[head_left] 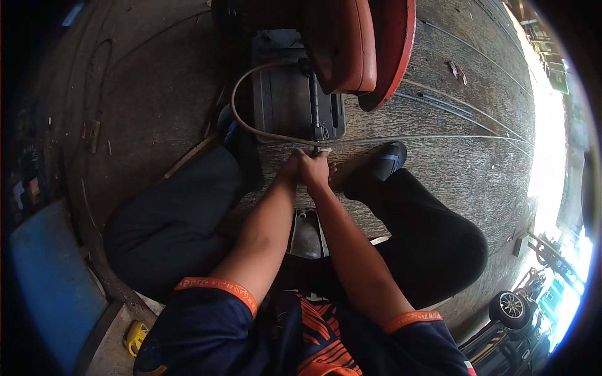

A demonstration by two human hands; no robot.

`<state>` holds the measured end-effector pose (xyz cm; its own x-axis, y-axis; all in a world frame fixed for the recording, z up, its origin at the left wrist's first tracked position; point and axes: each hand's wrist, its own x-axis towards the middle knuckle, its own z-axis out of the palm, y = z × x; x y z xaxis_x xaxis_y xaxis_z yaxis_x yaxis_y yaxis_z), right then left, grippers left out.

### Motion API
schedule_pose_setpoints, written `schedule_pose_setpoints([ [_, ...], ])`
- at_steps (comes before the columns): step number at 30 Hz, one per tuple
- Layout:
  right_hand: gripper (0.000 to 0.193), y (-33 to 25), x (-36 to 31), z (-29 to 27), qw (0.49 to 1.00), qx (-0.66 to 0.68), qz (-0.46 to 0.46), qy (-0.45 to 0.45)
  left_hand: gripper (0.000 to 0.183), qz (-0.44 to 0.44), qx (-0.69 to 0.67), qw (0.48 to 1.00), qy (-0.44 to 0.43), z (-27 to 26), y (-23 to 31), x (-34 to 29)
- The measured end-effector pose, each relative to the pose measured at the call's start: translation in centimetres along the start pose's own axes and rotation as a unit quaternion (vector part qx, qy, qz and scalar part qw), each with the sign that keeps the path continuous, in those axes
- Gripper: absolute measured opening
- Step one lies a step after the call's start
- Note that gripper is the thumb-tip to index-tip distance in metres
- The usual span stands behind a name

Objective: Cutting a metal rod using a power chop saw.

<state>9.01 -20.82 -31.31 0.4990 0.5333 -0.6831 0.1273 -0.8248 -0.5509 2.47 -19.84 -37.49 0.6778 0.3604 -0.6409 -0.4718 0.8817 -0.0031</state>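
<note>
In front of me stands a cut-off saw with an orange-red body (pixel 351 56) and a dark metal base (pixel 279 103). A threaded clamp screw (pixel 315 103) runs along the base toward me. A thin metal rod (pixel 236 106) bends in a wide loop on the left, passes the screw's near end and stretches far right. Just below that crossing, my left hand (pixel 291 167) and my right hand (pixel 315 168) are closed together, touching each other. A small pale tip shows above them. What lies inside their fingers is hidden.
My bent legs flank the saw's front, a dark shoe (pixel 389 160) at right. Several thin rods (pixel 461 113) lie on the worn floor. Between my forearms is a grey metal piece (pixel 307 235). A blue panel (pixel 56 282) and a yellow tape measure (pixel 135 338) are at lower left.
</note>
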Motion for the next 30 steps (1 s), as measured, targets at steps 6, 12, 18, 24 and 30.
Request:
schedule_pose_setpoints([
  [6, 0.037, 3.4, 4.5, -0.8, 0.985, -0.054, -0.165, -0.010, 0.035, 0.072, 0.164, 0.976, -0.127, -0.7, -0.8, 3.5],
  [12, 0.040, -1.9, 1.6, -3.9, 0.977, 0.065, -0.022, -0.204, 0.035, 0.243, 0.377, 0.893, -0.050, -3.9, -2.2, 3.7],
  [18, 0.033, 0.2, 4.6, -5.3, 0.934, 0.160, 0.002, -0.321, 0.031, 0.131, -0.067, 0.989, -0.015, -0.2, -1.6, 3.0],
  [24, 0.026, 0.5, 4.8, -5.7, 0.878, 0.259, 0.054, -0.398, 0.035, 0.205, -0.176, 0.960, 0.078, -0.7, -2.6, 4.9],
  [30, 0.020, 1.0, 2.6, -3.9, 0.950, 0.236, 0.036, -0.201, 0.033, 0.125, -0.136, 0.983, 0.013, -1.1, -0.5, 2.9],
])
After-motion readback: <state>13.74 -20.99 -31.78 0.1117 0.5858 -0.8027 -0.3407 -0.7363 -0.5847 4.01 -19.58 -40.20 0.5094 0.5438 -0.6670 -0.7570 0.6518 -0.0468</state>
